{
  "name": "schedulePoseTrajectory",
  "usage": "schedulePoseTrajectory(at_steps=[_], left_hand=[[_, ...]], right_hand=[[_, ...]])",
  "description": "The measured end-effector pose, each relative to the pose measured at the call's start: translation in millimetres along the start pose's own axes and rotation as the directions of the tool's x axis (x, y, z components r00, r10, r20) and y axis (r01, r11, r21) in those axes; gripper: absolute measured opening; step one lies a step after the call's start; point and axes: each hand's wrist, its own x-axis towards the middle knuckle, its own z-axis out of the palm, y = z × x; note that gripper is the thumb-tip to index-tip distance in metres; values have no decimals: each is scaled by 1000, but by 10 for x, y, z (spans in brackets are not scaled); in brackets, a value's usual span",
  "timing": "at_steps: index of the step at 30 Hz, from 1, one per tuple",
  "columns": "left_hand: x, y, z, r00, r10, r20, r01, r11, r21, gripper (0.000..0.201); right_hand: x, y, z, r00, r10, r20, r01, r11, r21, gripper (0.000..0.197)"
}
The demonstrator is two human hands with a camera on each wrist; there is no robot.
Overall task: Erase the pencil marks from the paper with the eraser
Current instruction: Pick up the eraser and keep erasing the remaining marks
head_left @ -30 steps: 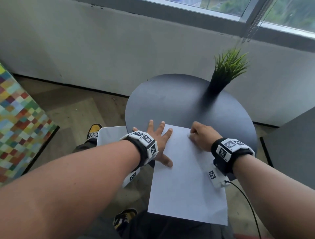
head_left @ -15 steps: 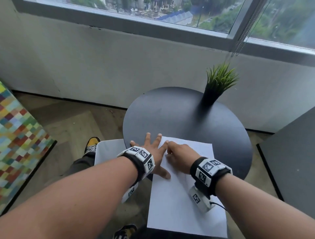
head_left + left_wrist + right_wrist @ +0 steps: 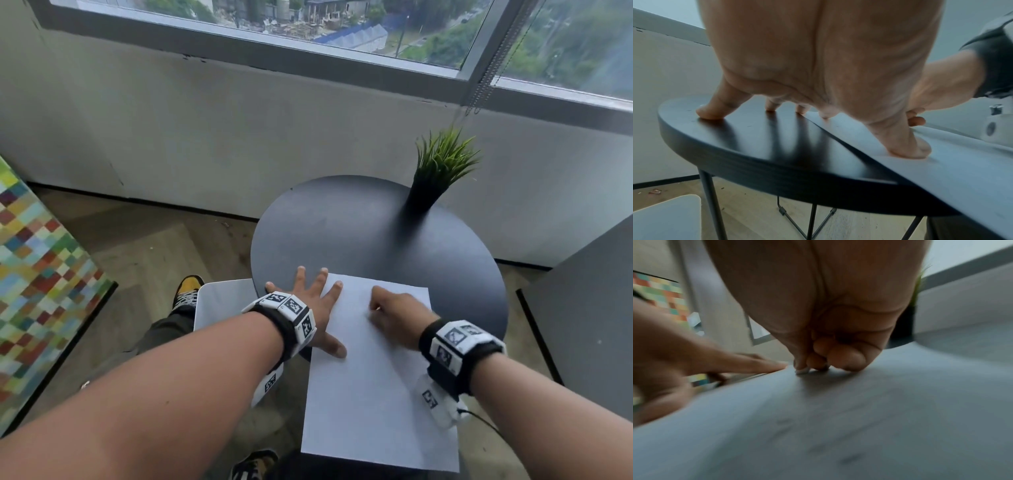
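A white sheet of paper lies on the round dark table and hangs over its near edge. My left hand is spread flat, its fingers straight, pressing the sheet's left edge and the tabletop. My right hand is curled on the upper part of the sheet, pinching a small white eraser whose tip touches the paper. Faint pencil marks show blurred in the right wrist view. In the left wrist view the left thumb presses the paper.
A potted grass plant stands at the table's far right. A white seat is to the table's left. A colourful checkered panel is at far left, a grey block at right, a wall and window beyond.
My right hand slid left across the top of the sheet until it met the left hand, then back to the right. The left hand stayed pressing. The head view tilted up.
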Motion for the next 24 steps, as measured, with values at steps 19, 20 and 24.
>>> schedulePoseTrajectory(at_steps=[19,20,24], left_hand=[[-68,35,-38,1000,-9,2,9,1000,-21,131],[-67,29,-32,1000,-7,-3,7,1000,-20,131],[-80,6,-11,1000,-5,-9,5,1000,-12,132]], right_hand=[[-142,422,-121,981,168,-102,-161,984,72,13],[-196,318,-29,992,109,-70,-106,993,47,12],[-435,198,92,1000,-10,21,9,999,47,9]])
